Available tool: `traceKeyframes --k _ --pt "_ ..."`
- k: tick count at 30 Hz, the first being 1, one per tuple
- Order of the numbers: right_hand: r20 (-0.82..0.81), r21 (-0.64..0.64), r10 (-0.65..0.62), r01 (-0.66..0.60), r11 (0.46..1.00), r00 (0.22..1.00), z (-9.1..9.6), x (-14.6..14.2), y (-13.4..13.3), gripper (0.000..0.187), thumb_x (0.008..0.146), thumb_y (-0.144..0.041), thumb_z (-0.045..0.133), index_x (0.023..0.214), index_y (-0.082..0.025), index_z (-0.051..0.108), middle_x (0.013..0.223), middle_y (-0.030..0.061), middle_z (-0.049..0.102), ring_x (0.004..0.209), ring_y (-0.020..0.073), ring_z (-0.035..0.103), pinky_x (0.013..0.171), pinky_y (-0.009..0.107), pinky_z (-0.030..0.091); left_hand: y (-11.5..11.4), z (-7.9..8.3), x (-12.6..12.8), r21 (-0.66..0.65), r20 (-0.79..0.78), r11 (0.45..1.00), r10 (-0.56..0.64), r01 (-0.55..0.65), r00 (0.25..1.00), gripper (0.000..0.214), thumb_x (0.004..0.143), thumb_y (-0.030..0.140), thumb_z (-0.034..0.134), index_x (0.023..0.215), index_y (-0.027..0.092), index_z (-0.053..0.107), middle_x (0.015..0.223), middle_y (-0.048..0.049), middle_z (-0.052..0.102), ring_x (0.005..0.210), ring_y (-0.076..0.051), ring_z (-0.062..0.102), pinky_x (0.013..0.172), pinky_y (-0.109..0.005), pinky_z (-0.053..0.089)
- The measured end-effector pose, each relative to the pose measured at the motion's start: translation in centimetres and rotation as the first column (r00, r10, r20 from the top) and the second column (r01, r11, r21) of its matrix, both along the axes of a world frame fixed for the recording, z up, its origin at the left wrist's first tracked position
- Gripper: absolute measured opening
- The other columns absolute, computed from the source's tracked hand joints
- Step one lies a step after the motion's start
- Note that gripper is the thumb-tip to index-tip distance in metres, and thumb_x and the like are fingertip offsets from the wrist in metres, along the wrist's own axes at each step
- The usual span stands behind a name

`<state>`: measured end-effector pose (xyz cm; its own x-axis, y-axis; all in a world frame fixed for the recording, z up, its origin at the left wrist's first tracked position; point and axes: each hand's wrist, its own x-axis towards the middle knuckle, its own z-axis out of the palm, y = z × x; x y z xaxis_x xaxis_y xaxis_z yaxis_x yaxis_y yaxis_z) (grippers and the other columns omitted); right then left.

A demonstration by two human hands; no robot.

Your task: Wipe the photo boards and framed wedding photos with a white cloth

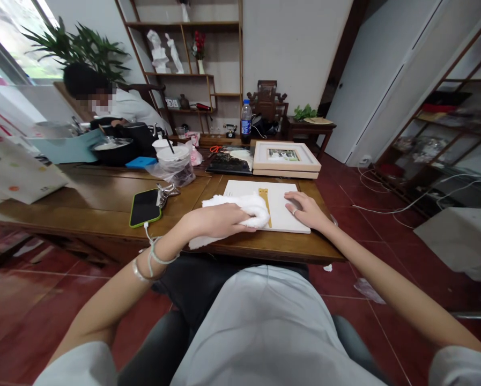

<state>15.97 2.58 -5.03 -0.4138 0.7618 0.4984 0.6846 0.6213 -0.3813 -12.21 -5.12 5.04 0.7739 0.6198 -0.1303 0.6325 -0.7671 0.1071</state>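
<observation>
A white cloth (253, 206) is bunched in my left hand (220, 220), its fingers curled round it, and a loose part spreads toward the table edge. Under the cloth lies a flat white rectangular board or book (278, 206); I cannot tell which. On its surface runs a narrow yellow-brown strip (266, 199) with a top shaped like an animal's head; the cloth touches or partly covers its left side. My right hand (306, 210) rests on the right part of the white rectangle, fingers stretched out, holding nothing.
Left of the cloth are a phone in a green case (145, 208) and its cable. Behind the white rectangle stand framed pictures (286, 161), a dark painted panel (230, 159), a bottle (246, 122) and bagged cups (174, 163). Another person (133, 107) sits at the far left.
</observation>
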Motion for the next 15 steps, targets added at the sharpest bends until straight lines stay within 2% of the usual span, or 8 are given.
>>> traceKeyframes --k 2,5,7,10,12,15 --pt "0.002 0.001 0.002 -0.002 1.0 1.0 0.0 0.0 0.0 0.027 0.083 -0.027 0.051 0.106 -0.018 0.061 0.116 0.0121 0.062 0.111 0.0253 0.054 0.098 0.046 0.041 -0.3 0.3 0.3 -0.012 -0.021 1.0 0.028 -0.028 0.999 0.042 0.094 0.046 0.033 0.091 0.017 0.063 0.09 -0.0069 0.067 0.081 -0.019 0.06 0.073 -0.027 0.042" --pt "0.003 0.001 0.004 -0.004 1.0 1.0 -0.1 0.1 0.1 0.027 0.083 -0.027 0.051 0.106 -0.018 0.061 0.116 0.0122 0.062 0.111 0.0256 0.055 0.098 0.047 0.041 0.8 -0.9 1.2 0.033 -0.056 0.995 0.098 -0.097 0.994 0.035 0.094 0.037 0.034 0.097 0.015 0.062 0.097 -0.0099 0.066 0.087 -0.021 0.061 0.077 -0.03 0.043" --pt "0.002 0.003 0.005 -0.005 1.0 1.0 -0.1 0.1 0.2 0.027 0.083 -0.027 0.051 0.106 -0.017 0.061 0.116 0.0127 0.062 0.11 0.0259 0.055 0.097 0.047 0.041 2.5 -2.4 1.8 0.096 -0.049 0.991 0.1 -0.095 0.994 0.032 0.094 0.03 0.034 0.103 0.015 0.061 0.114 -0.0126 0.061 0.103 -0.024 0.057 0.087 -0.034 0.041" --pt "0.002 0.005 0.006 -0.006 1.0 1.0 -0.1 0.1 0.1 0.027 0.083 -0.027 0.05 0.106 -0.017 0.061 0.116 0.0129 0.062 0.11 0.0259 0.055 0.097 0.047 0.041 5.7 -4.8 2.6 0.243 0.044 0.964 0.101 -0.109 0.994 0.033 0.095 0.028 0.033 0.117 0.02 0.055 0.141 -0.012 0.041 0.132 -0.029 0.033 0.1 -0.045 0.033" --pt "0.005 0.002 0.006 -0.006 1.0 1.0 -0.1 0.1 0.0 0.027 0.083 -0.027 0.051 0.105 -0.017 0.061 0.116 0.0128 0.062 0.11 0.0258 0.055 0.098 0.046 0.041 7.8 -5.8 2.9 0.301 0.095 0.939 0.142 -0.165 0.985 0.036 0.095 0.033 0.033 0.124 0.023 0.051 0.148 -0.0103 0.03 0.136 -0.029 0.024 0.104 -0.052 0.026" --pt "0.01 -0.003 0.001 -0.001 1.0 1.0 0.0 0.1 0.0 0.028 0.083 -0.027 0.05 0.106 -0.016 0.061 0.116 0.0135 0.062 0.111 0.0259 0.054 0.098 0.045 0.04 10.0 -6.3 3.3 0.318 0.141 0.922 0.186 -0.222 0.972 0.041 0.095 0.04 0.03 0.128 0.024 0.049 0.15 -0.01 0.028 0.138 -0.03 0.021 0.105 -0.056 0.021"
